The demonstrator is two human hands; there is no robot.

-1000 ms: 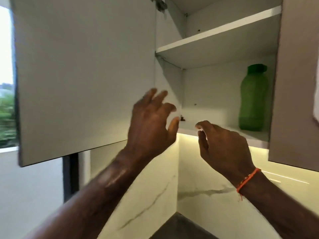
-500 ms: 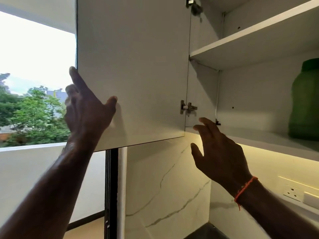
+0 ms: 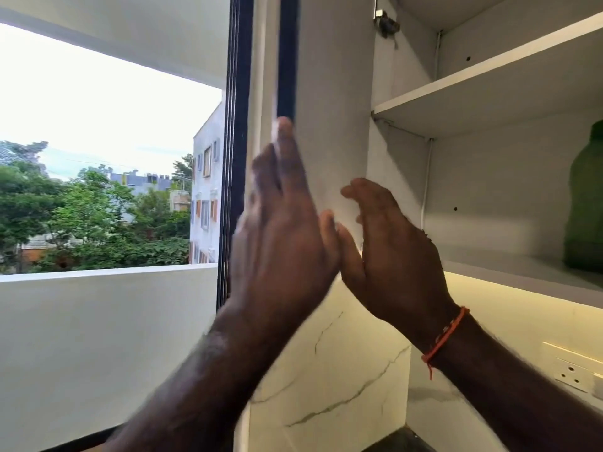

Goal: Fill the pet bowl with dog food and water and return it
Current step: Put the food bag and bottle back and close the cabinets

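Note:
No pet bowl or dog food bag shows in the head view. A white wall cabinet door (image 3: 332, 93) stands swung wide open, seen almost edge-on. My left hand (image 3: 284, 230) lies flat against its outer side with the fingers straight and pointing up. My right hand (image 3: 388, 252) hovers at the door's lower inner corner with loosely curled fingers and holds nothing. A green plastic container (image 3: 587, 203) stands upright on the lower shelf (image 3: 505, 272), cut off by the right edge of the view.
The upper shelf (image 3: 489, 79) shows nothing on it. A metal hinge (image 3: 386, 24) sits at the top of the cabinet side. A large window (image 3: 98, 158) opens to the left. A wall socket (image 3: 571, 373) sits on the marble backsplash under the cabinet.
The door has swung further open, from facing me to nearly edge-on. My left hand moved right with it, and the view turned left.

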